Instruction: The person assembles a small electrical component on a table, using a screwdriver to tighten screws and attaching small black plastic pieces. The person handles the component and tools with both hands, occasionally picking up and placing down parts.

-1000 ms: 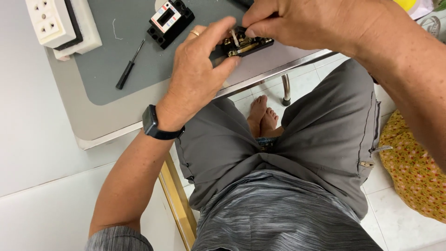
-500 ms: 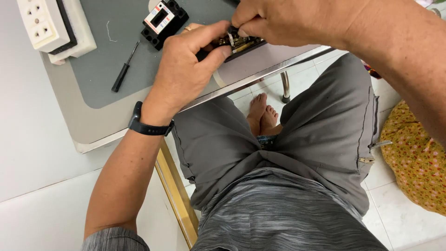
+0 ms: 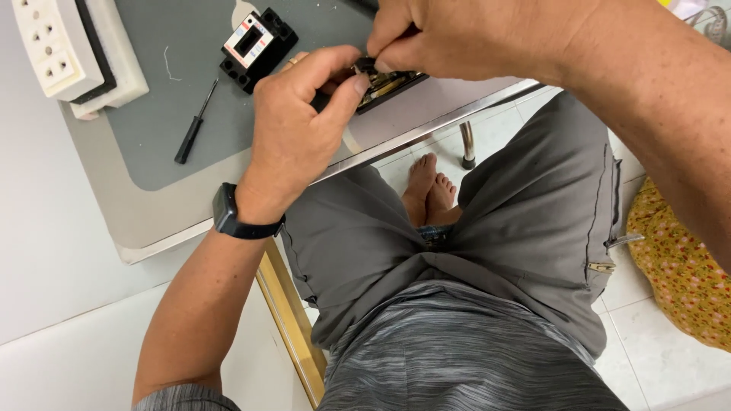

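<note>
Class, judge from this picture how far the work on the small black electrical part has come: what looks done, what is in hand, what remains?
Done: the black part lies open, brass contacts showing. In hand: the left hand steadies it at the table edge while the right hand pinches something at its top. Left: the screwdriver and the second black unit lie untouched on the grey mat.

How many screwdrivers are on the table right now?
1. A small black screwdriver lies on the grey mat, left of the left hand. Others may be hidden under the hands.
</note>
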